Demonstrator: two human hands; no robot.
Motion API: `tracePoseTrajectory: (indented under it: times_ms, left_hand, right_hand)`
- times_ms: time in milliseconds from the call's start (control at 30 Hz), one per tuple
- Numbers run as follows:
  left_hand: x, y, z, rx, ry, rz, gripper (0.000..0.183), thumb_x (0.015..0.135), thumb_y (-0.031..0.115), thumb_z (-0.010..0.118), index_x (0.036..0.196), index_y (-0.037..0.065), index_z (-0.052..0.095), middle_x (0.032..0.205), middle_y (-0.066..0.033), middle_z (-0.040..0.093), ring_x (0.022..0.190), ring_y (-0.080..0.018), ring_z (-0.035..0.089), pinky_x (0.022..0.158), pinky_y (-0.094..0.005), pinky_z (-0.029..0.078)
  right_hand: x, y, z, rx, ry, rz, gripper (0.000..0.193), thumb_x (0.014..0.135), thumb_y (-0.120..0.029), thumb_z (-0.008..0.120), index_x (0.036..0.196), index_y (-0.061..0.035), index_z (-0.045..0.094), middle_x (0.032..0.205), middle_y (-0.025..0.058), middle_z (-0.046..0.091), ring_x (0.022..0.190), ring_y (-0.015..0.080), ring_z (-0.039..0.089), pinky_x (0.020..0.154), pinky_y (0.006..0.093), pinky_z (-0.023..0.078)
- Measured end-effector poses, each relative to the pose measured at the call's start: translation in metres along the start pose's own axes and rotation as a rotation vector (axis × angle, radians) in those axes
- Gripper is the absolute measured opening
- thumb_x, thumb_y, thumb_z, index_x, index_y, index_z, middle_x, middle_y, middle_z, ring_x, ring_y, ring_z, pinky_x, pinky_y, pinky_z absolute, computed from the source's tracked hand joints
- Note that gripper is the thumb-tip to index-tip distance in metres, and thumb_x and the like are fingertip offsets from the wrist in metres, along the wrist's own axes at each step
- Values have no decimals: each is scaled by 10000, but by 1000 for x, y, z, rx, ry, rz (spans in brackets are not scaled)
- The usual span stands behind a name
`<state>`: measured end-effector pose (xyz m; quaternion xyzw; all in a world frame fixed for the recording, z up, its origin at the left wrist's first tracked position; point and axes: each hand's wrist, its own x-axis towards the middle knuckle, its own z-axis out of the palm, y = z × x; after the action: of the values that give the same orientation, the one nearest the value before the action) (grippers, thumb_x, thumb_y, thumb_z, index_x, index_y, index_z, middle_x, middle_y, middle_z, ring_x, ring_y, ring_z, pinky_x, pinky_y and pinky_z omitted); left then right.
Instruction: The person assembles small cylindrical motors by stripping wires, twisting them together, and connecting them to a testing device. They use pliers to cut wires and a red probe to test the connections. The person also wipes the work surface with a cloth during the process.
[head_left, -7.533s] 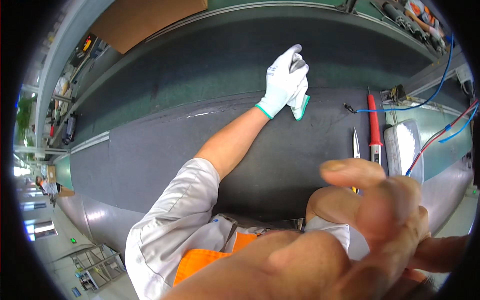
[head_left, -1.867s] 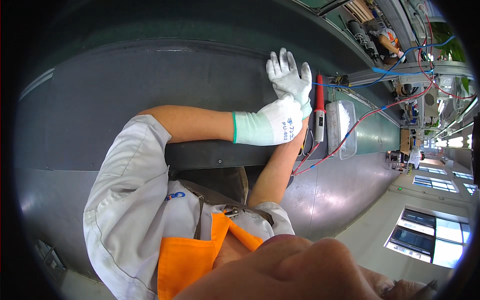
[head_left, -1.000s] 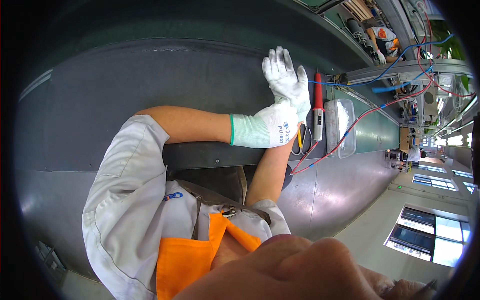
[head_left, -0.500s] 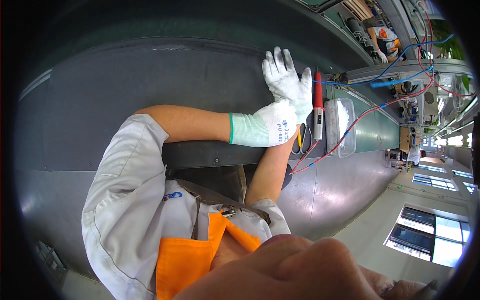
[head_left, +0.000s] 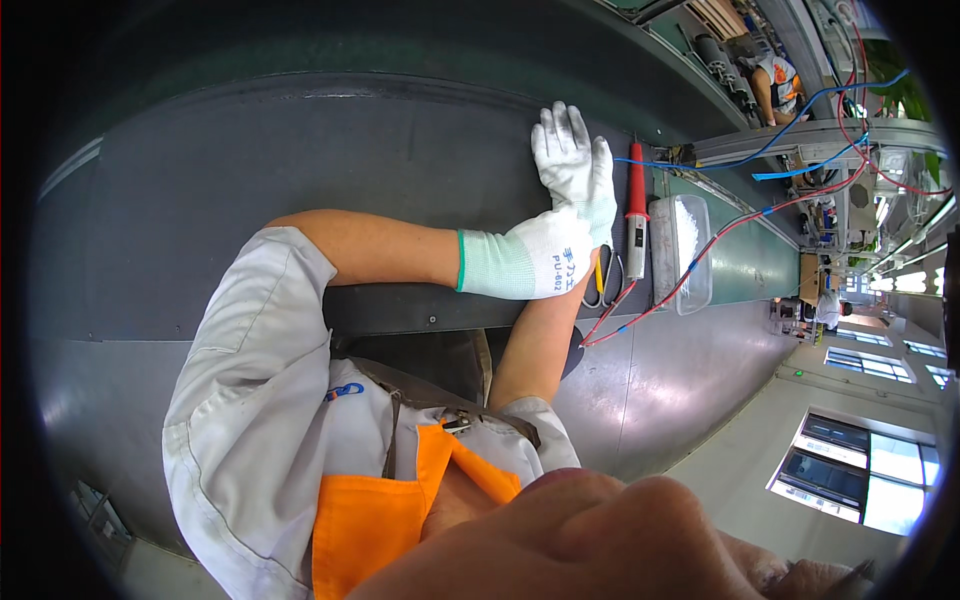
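Observation:
Both of my hands wear white gloves, grey-smudged at the fingers of the right one. My right hand (head_left: 570,165) is raised over the dark bench top (head_left: 270,160), fingers stretched out and nothing in its palm. Across its wrist lies my left hand (head_left: 550,250), closed on the cuff of the right glove; its fingertips are largely hidden. Just right of the hands a red and grey electric screwdriver (head_left: 637,205) lies on the bench. Near the right wrist are scissors (head_left: 614,280) and a slim yellow-handled tool (head_left: 599,278), partly covered by my arm.
A clear plastic box (head_left: 703,280) with white contents stands right of the screwdriver. A red cable (head_left: 700,255) crosses it, and a blue cable (head_left: 740,163) runs above. Metal framing (head_left: 770,143) bounds the far right. Another person (head_left: 775,85) works beyond the frame.
My right hand has turned and its thumb has come closer to the fingers. The left hand has shifted slightly at the wrist. The person beyond has bent differently.

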<state>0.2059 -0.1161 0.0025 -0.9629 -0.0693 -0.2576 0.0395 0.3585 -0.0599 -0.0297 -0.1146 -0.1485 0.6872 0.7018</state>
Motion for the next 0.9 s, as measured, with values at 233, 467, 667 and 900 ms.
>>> tracePoseTrajectory:
  times_ms: [233,467,667,900]
  left_hand:
    - [0,2,0,-47,20,-2,188,772,226,650,779,64,747,781,-105,642,803,-257,594,798,-419,453]
    - [0,3,-20,-19,139,5,189,764,224,649,803,57,726,789,-103,639,789,-254,603,764,-396,465]
    - [2,2,-16,-194,80,-65,183,741,218,654,801,55,714,781,-104,644,747,-254,623,694,-391,482]
    - [15,-46,-20,23,224,-97,198,709,262,652,690,71,698,667,-128,653,572,-268,626,547,-430,471]
  right_hand:
    - [-4,-3,11,57,108,-12,602,948,-234,639,1436,58,439,1512,248,428,1453,406,356,1219,591,286]
    - [-9,6,20,17,58,-106,578,955,-258,643,1418,42,469,1472,234,484,1413,395,413,1206,580,309]
    - [-7,9,32,-275,-88,-313,555,991,-314,620,1423,10,490,1453,201,522,1387,357,459,1200,519,340]
    - [-11,-7,7,-610,151,-241,532,1061,-339,474,1418,55,484,1457,221,524,1371,365,489,1189,462,374]
